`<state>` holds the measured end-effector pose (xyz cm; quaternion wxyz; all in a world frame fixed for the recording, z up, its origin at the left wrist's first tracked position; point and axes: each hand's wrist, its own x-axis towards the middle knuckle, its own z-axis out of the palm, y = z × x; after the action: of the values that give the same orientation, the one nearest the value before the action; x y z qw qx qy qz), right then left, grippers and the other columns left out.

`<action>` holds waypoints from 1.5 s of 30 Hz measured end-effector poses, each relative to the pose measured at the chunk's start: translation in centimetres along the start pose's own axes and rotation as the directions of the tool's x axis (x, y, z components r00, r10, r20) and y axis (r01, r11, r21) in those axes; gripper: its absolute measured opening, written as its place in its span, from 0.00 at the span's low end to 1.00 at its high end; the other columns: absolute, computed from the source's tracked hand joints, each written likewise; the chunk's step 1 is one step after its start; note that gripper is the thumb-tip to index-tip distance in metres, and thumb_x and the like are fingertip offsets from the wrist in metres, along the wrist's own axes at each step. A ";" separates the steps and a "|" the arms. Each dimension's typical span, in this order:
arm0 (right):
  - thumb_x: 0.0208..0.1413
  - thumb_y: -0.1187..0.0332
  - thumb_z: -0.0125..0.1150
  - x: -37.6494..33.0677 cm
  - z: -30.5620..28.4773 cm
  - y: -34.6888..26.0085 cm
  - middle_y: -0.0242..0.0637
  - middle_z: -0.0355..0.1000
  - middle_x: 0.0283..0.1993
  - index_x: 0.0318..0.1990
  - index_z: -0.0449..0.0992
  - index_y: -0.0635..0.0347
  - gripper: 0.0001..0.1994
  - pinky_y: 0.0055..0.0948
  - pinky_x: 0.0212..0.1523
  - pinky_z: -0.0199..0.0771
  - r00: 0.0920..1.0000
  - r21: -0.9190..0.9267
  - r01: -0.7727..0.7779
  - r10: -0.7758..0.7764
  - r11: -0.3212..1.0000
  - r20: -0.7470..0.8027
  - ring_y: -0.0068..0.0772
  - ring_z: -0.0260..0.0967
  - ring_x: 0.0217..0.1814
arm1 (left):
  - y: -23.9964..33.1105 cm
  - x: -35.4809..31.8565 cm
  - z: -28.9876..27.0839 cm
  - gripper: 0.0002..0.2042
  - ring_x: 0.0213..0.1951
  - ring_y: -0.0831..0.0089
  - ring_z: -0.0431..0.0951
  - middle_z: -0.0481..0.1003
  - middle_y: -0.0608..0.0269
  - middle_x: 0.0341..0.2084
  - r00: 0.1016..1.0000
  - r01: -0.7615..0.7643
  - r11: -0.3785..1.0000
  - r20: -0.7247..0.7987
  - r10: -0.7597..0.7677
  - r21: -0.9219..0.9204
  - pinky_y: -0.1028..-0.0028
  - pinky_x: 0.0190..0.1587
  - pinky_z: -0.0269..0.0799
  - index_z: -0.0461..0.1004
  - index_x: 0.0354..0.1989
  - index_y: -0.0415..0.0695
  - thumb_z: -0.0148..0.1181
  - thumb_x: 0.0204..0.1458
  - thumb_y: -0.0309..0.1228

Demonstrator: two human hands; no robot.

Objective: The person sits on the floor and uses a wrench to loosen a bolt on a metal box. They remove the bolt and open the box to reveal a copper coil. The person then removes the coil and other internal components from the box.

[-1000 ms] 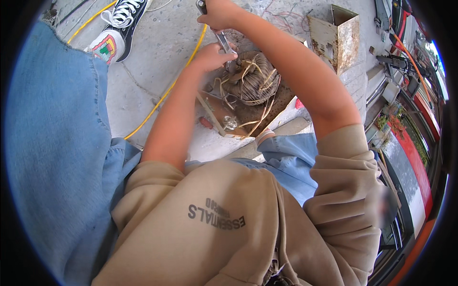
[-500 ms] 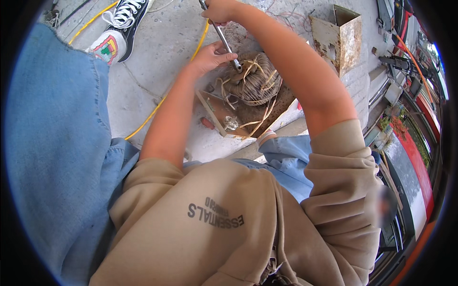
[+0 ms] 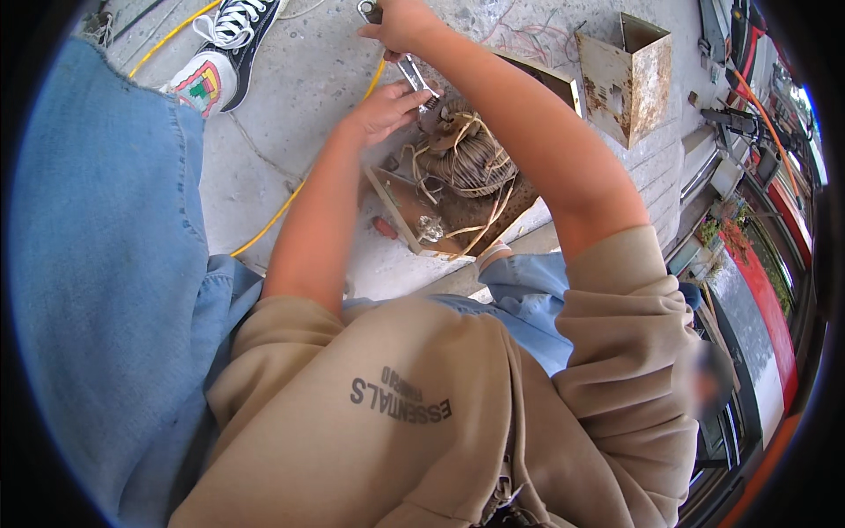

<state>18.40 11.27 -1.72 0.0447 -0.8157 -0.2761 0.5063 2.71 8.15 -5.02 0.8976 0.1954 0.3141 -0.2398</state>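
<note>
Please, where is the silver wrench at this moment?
In the head view, the silver wrench is at upper centre, gripped by the right hand, its lower end at the left hand, beside the wire coil.

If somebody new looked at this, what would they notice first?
Probably the shiny wrench at the top middle, held in the person's right grip, with the left grip by its lower end. Just below that is a fat brown coil of wire in an open, rusty metal case. The black-and-white sneaker at the upper left stands out too.
</note>
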 end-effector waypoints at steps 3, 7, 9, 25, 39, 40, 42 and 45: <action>0.55 0.58 0.61 0.1 0.5 0.4 0.36 0.76 0.19 0.26 0.77 0.64 0.17 0.28 0.30 0.78 0.999 -0.158 0.041 -0.042 0.987 -0.004 0.31 0.77 0.21 | -0.2 0.2 0.1 0.22 0.59 0.76 0.64 0.67 0.67 0.56 0.999 0.028 0.999 0.016 -0.028 -0.024 0.68 0.63 0.58 0.64 0.59 0.43 0.58 0.59 0.37; 0.52 0.62 0.63 0.1 0.9 1.4 0.49 0.76 0.29 0.35 0.75 0.67 0.14 0.40 0.36 0.77 0.989 -0.046 0.058 -0.063 0.997 -0.134 0.45 0.76 0.32 | 0.9 -0.6 1.5 0.24 0.62 0.73 0.60 0.64 0.64 0.60 0.999 0.040 0.999 -0.025 -0.040 0.007 0.68 0.66 0.52 0.62 0.61 0.42 0.57 0.59 0.38; 0.50 0.62 0.66 0.7 1.3 2.4 0.55 0.75 0.34 0.40 0.73 0.68 0.17 0.45 0.38 0.77 0.976 -0.025 0.051 -0.055 0.998 -0.210 0.52 0.76 0.37 | 0.9 -0.5 1.6 0.26 0.64 0.73 0.58 0.63 0.64 0.61 0.999 0.026 0.999 0.026 -0.025 -0.021 0.67 0.67 0.48 0.59 0.62 0.41 0.57 0.59 0.39; 0.51 0.63 0.62 1.1 0.6 3.6 0.55 0.75 0.31 0.38 0.73 0.71 0.16 0.45 0.36 0.77 0.973 -0.124 0.013 -0.041 0.992 -0.227 0.53 0.76 0.32 | 0.3 0.5 1.8 0.31 0.65 0.74 0.56 0.57 0.64 0.65 0.998 0.052 0.997 -0.032 -0.054 -0.056 0.69 0.67 0.51 0.50 0.68 0.42 0.55 0.60 0.37; 0.51 0.67 0.54 5.1 1.4 4.0 0.54 0.76 0.27 0.30 0.78 0.71 0.13 0.42 0.37 0.78 0.974 -0.457 0.204 -0.132 0.866 0.186 0.48 0.77 0.30 | -0.2 0.5 0.3 0.17 0.52 0.78 0.72 0.73 0.69 0.51 0.996 0.009 0.995 0.087 -0.001 -0.099 0.72 0.56 0.69 0.66 0.56 0.51 0.58 0.58 0.34; 0.53 0.66 0.54 5.8 1.5 4.3 0.54 0.75 0.27 0.31 0.77 0.71 0.13 0.42 0.37 0.77 0.955 -0.521 0.268 -0.153 0.810 0.254 0.49 0.76 0.31 | -0.2 0.6 0.3 0.17 0.53 0.77 0.72 0.73 0.69 0.50 0.998 0.009 0.998 0.066 -0.004 -0.069 0.71 0.56 0.70 0.66 0.55 0.50 0.59 0.58 0.34; 0.54 0.66 0.54 6.3 2.3 4.2 0.50 0.76 0.26 0.30 0.78 0.69 0.13 0.40 0.36 0.77 0.934 -0.529 0.275 -0.093 0.803 0.344 0.46 0.76 0.30 | 0.0 0.5 0.5 0.17 0.50 0.78 0.73 0.73 0.69 0.50 0.999 0.042 0.997 0.028 -0.041 -0.058 0.71 0.55 0.72 0.67 0.54 0.49 0.59 0.58 0.34; 0.52 0.69 0.54 6.3 3.8 3.5 0.44 0.77 0.24 0.28 0.80 0.65 0.11 0.34 0.33 0.78 0.938 -0.493 0.243 -0.073 0.835 0.340 0.37 0.77 0.25 | -0.7 0.8 0.6 0.18 0.48 0.76 0.75 0.73 0.68 0.48 0.999 0.035 0.999 -0.008 -0.036 -0.031 0.69 0.53 0.74 0.68 0.52 0.47 0.62 0.56 0.36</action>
<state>18.73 10.68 -9.86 -0.1823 -0.6815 -0.4751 0.5259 3.15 7.05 -5.23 0.8948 0.1767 0.3251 -0.2499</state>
